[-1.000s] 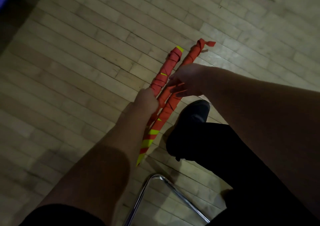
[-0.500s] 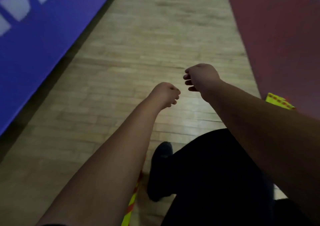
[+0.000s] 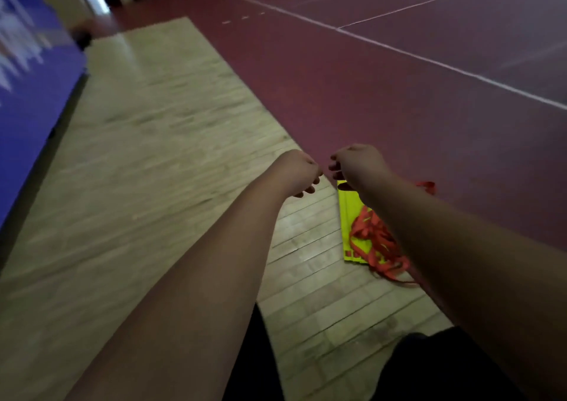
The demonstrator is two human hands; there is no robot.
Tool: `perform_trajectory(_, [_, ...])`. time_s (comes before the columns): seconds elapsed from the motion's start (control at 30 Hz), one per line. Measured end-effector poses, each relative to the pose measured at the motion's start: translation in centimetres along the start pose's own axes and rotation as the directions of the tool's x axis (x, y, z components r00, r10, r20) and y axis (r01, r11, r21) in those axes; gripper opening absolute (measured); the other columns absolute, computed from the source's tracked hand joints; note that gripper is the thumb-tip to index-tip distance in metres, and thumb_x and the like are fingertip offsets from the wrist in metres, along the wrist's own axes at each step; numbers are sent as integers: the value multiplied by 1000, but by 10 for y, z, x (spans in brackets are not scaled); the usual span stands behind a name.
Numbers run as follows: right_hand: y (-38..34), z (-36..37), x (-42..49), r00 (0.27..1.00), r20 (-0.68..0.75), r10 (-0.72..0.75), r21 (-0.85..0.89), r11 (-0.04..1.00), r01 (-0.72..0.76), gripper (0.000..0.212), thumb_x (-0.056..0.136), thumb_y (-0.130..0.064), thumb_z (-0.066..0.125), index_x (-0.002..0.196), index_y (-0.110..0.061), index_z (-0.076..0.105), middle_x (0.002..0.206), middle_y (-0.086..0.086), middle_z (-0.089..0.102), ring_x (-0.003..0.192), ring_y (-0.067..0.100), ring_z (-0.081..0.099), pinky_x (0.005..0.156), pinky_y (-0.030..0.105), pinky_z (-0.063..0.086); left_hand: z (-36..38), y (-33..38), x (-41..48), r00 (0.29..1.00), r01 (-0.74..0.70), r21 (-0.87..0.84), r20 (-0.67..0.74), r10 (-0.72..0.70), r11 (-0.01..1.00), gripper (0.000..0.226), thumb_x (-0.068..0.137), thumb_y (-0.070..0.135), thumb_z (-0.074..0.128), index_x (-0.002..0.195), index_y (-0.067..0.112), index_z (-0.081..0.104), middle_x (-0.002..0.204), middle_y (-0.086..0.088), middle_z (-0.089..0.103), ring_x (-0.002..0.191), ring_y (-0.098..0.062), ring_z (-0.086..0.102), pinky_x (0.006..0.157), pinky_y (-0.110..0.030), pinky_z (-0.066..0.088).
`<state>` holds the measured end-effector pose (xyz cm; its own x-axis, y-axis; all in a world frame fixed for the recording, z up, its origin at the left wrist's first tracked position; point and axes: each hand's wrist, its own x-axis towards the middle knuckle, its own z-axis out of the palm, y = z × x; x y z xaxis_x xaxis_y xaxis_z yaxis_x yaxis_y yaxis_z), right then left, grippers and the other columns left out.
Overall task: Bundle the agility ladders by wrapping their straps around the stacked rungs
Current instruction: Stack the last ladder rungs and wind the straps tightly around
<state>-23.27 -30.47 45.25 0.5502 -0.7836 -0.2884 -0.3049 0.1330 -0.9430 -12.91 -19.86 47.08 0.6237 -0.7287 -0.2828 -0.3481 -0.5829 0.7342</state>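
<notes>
Head view: left hand (image 3: 299, 172) and right hand (image 3: 357, 164) hung loosely curled, apparently empty. Stacked yellow rungs (image 3: 349, 213) with tangled red straps (image 3: 372, 238) lay floor-level below the right hand, long axis pointing away from the person. Right hand nearer.
</notes>
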Motion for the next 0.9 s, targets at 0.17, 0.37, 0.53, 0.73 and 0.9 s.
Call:
perform_trajectory(0.17, [22,-92,28,990,-128,54,47,998,-48,17,106,-9,54,99,-12,68,81,7,68,60,21,56,59,27,42,68,62,44,994,-51,203,107,30,978,23,101,16,62,106,1,78,104,-16,80,97,-31,80,85,-44,65])
perform_trajectory(0.37, [68,-154,51,978,-177,108,13,994,-107,13,101,-13,61,93,-17,70,86,9,72,72,25,68,76,41,62,142,74,93,976,-60,215,220,11,975,24,104,13,57,113,-1,75,106,-18,80,96,-32,81,81,-44,65])
perform_trajectory(0.53, [102,-160,96,971,-153,185,18,983,-185,17,107,-3,53,97,-7,66,80,12,65,59,24,53,60,30,43,192,56,143,955,-94,262,297,12,960,27,103,16,57,106,0,78,104,-17,81,91,-37,80,84,-55,67])
perform_trajectory(0.73, [177,-160,156,931,-181,318,70,948,-311,21,106,-8,57,90,-9,70,82,8,72,59,20,60,57,28,42,252,6,202,945,-63,248,328,-23,967,20,99,19,60,89,11,76,89,-20,72,74,-36,69,75,-51,64])
perform_trajectory(0.9, [248,-155,200,903,-137,407,9,912,-410,15,101,-12,63,107,-8,77,99,12,77,80,26,70,72,37,59,291,-48,241,931,20,251,350,-109,968,26,99,20,59,90,3,76,89,-21,77,69,-32,68,64,-38,57])
